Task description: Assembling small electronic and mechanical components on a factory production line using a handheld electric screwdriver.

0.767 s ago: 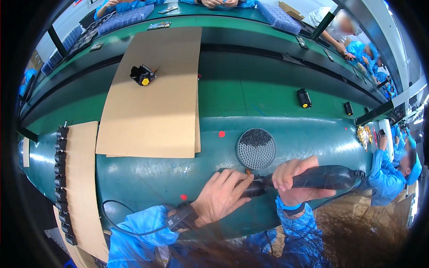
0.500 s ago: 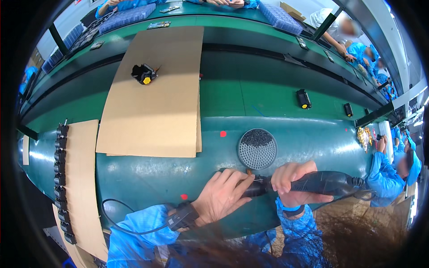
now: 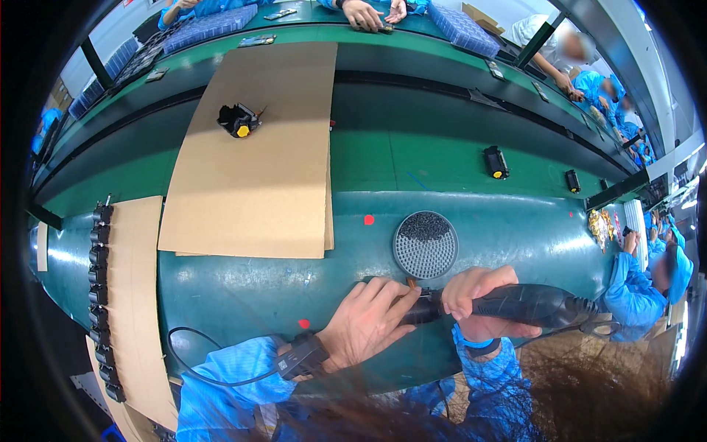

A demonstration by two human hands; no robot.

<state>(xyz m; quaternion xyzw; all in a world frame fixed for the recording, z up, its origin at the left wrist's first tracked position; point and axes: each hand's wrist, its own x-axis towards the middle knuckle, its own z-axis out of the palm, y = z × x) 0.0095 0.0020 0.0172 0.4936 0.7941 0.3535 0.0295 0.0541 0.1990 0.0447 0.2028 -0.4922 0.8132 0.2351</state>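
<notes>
My right hand (image 3: 479, 298) is wrapped round a black electric screwdriver (image 3: 526, 304), held nearly level and pointing left. Its front end meets a small black part (image 3: 420, 310) that my left hand (image 3: 368, 317) grips between thumb and fingers. Most of that part is hidden by the fingers; a small orange-brown piece (image 3: 412, 282) sticks up beside the fingertips. Just beyond my hands stands a round grey dimpled dish (image 3: 425, 259), its far side covered with small black screws (image 3: 425, 225). A black corded wrist strap (image 3: 303, 357) is on my left wrist.
A large cardboard sheet (image 3: 250, 199) carries a black unit with a yellow spot (image 3: 239, 121). At left, several black parts (image 3: 99, 295) line a cardboard strip (image 3: 134, 295). Black units (image 3: 496, 163) sit on the green belt (image 3: 412, 147). Co-workers' hands (image 3: 364, 15) are across the line.
My right hand and the screwdriver have shifted slightly left. The black units on the belt have slid a little left. A co-worker's hands opposite have moved apart over a small object.
</notes>
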